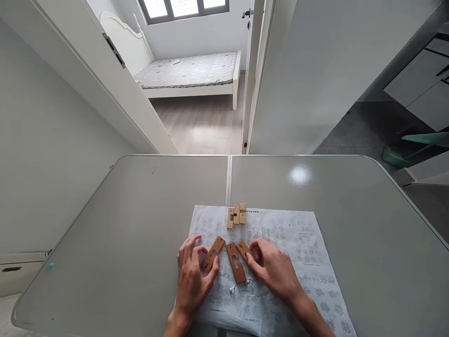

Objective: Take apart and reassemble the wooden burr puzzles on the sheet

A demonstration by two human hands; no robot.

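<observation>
Three flat brown wooden puzzle pieces lie on a printed instruction sheet (301,252) on the grey table (140,224). My left hand (192,276) pinches the left piece (212,253) between thumb and fingers. My right hand (271,269) pinches the right piece (243,249) at its lower end. The middle notched piece (235,263) lies between both hands, touched by neither. Further back on the sheet sit several lighter wooden blocks joined in a cluster (236,215).
The table has a centre seam (228,180) and rounded corners; its far edge faces an open doorway (206,126) to a room with a bed (189,72). A white wall panel (308,70) stands right. A green object (414,147) lies on the floor at right.
</observation>
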